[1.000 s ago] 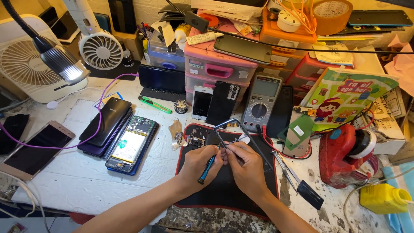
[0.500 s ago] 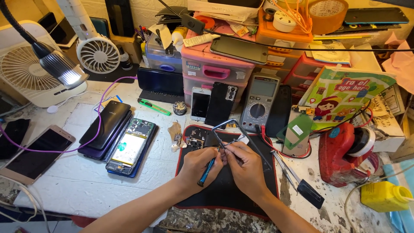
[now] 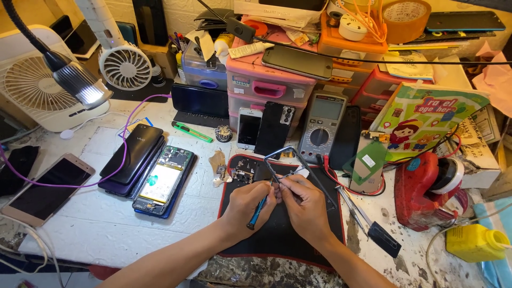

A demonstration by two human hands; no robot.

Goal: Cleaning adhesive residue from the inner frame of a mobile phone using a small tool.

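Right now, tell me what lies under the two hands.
A black work mat with a red edge lies under the left hand and right hand. The mat's middle and the phone frame's lower end are covered by them.

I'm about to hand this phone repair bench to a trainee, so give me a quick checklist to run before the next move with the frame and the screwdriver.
1. Left hand grips the blue-handled screwdriver: ok, held low on the shaft.
2. Right hand steadies the phone frame: ok, fingers pinch its lower edge, the frame tilted up off the mat.
3. Work is over the black mat: ok, both hands are above it.
4. Screwdriver tip seated on its screw: cannot tell, the fingers hide it.
5. Lamp lit: ok, though it shines on the left side of the bench.
6. Opened phone clear of the hands: ok, it lies to the left, off the mat.
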